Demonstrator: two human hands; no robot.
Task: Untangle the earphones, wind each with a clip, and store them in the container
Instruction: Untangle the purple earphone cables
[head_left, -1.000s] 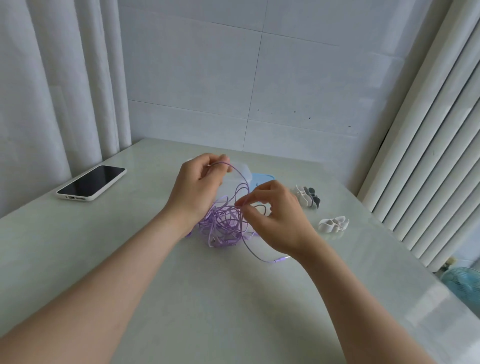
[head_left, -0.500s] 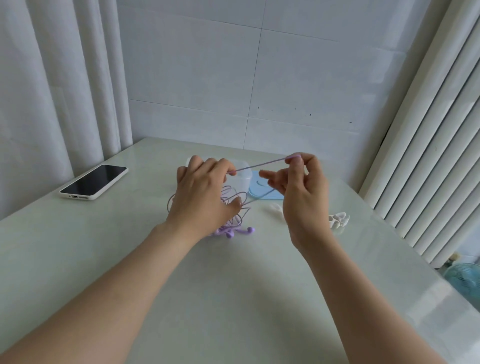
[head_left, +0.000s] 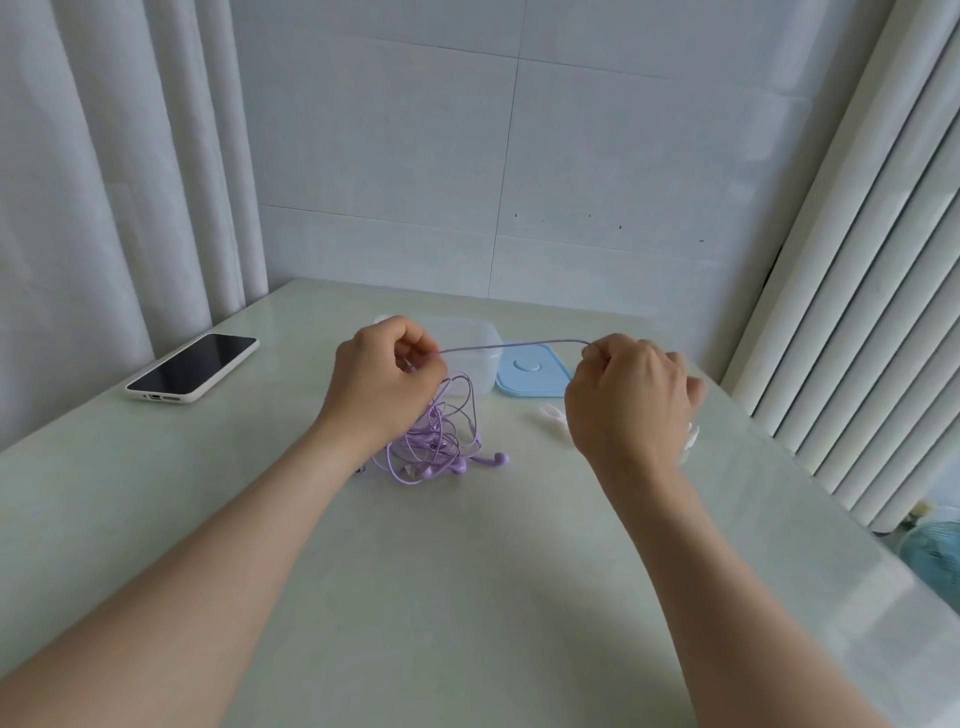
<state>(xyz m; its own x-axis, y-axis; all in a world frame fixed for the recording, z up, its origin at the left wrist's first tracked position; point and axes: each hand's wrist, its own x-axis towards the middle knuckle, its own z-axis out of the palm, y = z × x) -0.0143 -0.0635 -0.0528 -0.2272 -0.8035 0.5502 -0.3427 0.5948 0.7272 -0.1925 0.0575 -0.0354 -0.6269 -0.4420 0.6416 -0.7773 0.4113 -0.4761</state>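
Observation:
A tangle of purple earphones (head_left: 436, 447) hangs from my left hand (head_left: 384, 379) down onto the table, buds resting on the surface. My left hand pinches the cable at the top of the tangle. A stretch of that cable runs taut to the right, where my right hand (head_left: 623, 395) pinches it. Behind the hands stands a clear plastic container (head_left: 475, 345) with its blue lid (head_left: 530, 371) lying beside it. White clips (head_left: 551, 415) lie partly hidden behind my right hand.
A phone (head_left: 195, 366) with a white case lies at the table's left edge. Curtains hang on the left, a ribbed white radiator stands on the right, and a tiled wall closes the back. A fan (head_left: 935, 556) shows below the table's right edge.
My hands have drawn apart: the right hand moved right and lower, stretching a longer length of cable out of the tangle. The left hand stays above the tangle.

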